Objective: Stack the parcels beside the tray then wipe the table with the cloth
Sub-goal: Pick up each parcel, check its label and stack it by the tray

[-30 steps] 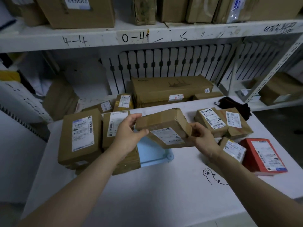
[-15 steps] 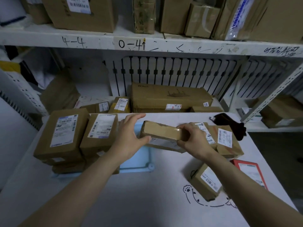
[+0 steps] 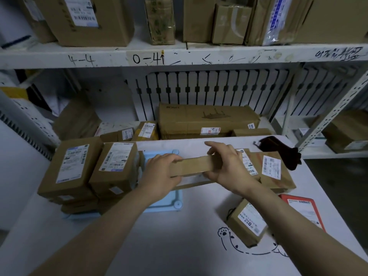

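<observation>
Both my hands hold one brown cardboard parcel (image 3: 191, 166) over the right part of the light blue tray (image 3: 159, 206). My left hand (image 3: 161, 174) grips its left end and my right hand (image 3: 227, 166) grips its right end. Two stacks of labelled parcels (image 3: 117, 166) stand on the tray's left side. More parcels lie on the white table: a flat pair (image 3: 272, 172) behind my right hand, a small box (image 3: 247, 222) under my right forearm, and a red parcel (image 3: 304, 212) at the right. A black cloth (image 3: 278, 150) lies at the table's far right.
Beyond the table's far edge a long carton (image 3: 207, 120) and smaller boxes sit on a lower shelf. The white shelf board (image 3: 179, 56) above carries more cartons. A slanted metal shelf post (image 3: 330, 114) stands at the right. A paw drawing (image 3: 225, 234) marks the table.
The parcel in my hands has been lowered and tipped flat, from label-up in the air to low over the tray. My view has moved closer to the table.
</observation>
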Motion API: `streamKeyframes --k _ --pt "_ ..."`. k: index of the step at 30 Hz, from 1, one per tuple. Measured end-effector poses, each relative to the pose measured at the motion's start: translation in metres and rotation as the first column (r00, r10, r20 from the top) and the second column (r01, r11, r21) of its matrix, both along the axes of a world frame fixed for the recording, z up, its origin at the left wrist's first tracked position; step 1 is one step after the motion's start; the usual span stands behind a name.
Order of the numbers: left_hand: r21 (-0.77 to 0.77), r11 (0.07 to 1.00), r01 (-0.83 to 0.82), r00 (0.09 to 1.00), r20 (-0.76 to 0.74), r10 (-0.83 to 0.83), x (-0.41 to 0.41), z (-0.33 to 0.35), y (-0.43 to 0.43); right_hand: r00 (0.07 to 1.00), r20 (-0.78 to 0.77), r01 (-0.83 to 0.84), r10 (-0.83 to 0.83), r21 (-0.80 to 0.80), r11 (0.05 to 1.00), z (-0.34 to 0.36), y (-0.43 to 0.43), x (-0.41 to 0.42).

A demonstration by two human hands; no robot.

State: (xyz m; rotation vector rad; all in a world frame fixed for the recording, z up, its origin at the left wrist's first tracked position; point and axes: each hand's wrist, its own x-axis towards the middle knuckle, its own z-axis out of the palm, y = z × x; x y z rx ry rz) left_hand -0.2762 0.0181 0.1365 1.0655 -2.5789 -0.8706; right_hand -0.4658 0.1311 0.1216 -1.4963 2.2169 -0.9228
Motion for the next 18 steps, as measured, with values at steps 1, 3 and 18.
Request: streamKeyframes --k 1,3,18 --pt "0.031 0.999 -0.015 1.000 -0.003 0.015 0.004 -0.002 -0.004 0.999 0.043 0.021 -0.020 -0.007 1.000 -0.001 0.001 -0.002" --pt "0.102 0.994 -0.045 0.999 -0.014 0.047 0.012 -0.002 -0.011 0.975 0.202 0.089 -0.088 0.005 0.996 -0.006 0.004 -0.006" --pt "0.334 0.939 -0.078 0.987 -0.106 0.120 0.034 -0.005 -0.017 0.857 0.496 0.101 -0.136 0.097 0.990 -0.021 0.005 -0.003"
